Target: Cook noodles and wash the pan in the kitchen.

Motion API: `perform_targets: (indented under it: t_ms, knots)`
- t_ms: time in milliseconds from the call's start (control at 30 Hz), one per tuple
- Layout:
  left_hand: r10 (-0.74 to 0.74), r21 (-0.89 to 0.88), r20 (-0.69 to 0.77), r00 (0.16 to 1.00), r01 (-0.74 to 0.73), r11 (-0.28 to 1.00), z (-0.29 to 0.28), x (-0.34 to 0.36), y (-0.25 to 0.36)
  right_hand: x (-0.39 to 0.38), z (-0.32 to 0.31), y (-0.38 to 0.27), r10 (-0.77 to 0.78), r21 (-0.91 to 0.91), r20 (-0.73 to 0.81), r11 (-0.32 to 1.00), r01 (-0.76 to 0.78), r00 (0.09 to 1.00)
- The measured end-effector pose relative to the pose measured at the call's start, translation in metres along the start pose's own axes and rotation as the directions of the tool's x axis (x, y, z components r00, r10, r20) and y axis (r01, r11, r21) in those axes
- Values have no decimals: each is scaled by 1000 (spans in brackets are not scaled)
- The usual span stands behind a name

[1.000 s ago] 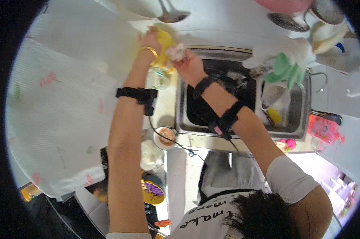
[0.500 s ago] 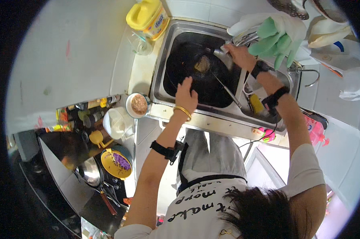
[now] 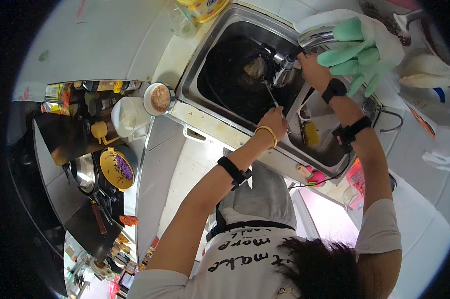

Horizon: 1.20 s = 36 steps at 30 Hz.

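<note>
A large black pan (image 3: 225,82) lies in the left basin of the steel sink (image 3: 191,82), with a brownish patch (image 3: 256,68) inside it that I cannot make out. My left hand (image 3: 274,123) is closed round the handle of a long thin metal utensil (image 3: 271,93), whose head reaches into the pan and is hard to see. At the basin's right side, my right hand (image 3: 313,73) is closed on the chrome faucet head (image 3: 283,75), which hangs over the pan. Green-and-white rubber gloves (image 3: 352,55) drape over the faucet just beyond that hand.
In the right basin lies a yellow sponge (image 3: 311,133). On the left counter stand a bowl of pinkish-brown food (image 3: 159,98), a white jug (image 3: 130,117) and a clear glass (image 3: 184,27). A yellow bowl of purple pieces (image 3: 118,168) sits near a lidded pan (image 3: 83,172).
My left hand, spread over the pan before, has moved right and taken hold of the utensil's handle. My right hand stays at the faucet head. The whole view has turned somewhat.
</note>
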<state>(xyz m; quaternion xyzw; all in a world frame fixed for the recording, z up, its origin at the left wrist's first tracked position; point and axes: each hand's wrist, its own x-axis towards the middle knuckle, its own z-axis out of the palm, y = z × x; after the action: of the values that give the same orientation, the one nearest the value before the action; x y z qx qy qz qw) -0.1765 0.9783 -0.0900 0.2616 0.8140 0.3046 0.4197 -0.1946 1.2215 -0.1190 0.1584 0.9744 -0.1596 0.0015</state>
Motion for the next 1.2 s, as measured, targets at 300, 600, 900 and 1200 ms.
perform_targets:
  t_ms: [300, 600, 900, 1200]
  knots:
    - [19, -130, -6, 1000, -20, 991, 1, -22, -53, -16, 125, -38, 3, 462, -55, 887, 23, 998]
    - [-61, -297, 22, 998, 65, 953, 17, -47, -82, 8, 261, -55, -129, 157, 523, 986, 53, 842]
    - [-158, -871, 325, 932, 361, 335, 95, -9, -81, -5, 210, -81, -194, 106, 823, 976, 192, 534]
    - [-409, -782, 623, 667, 539, -313, 85, 45, -23, -33, 75, -79, -112, 750, 593, 436, -497, 797]
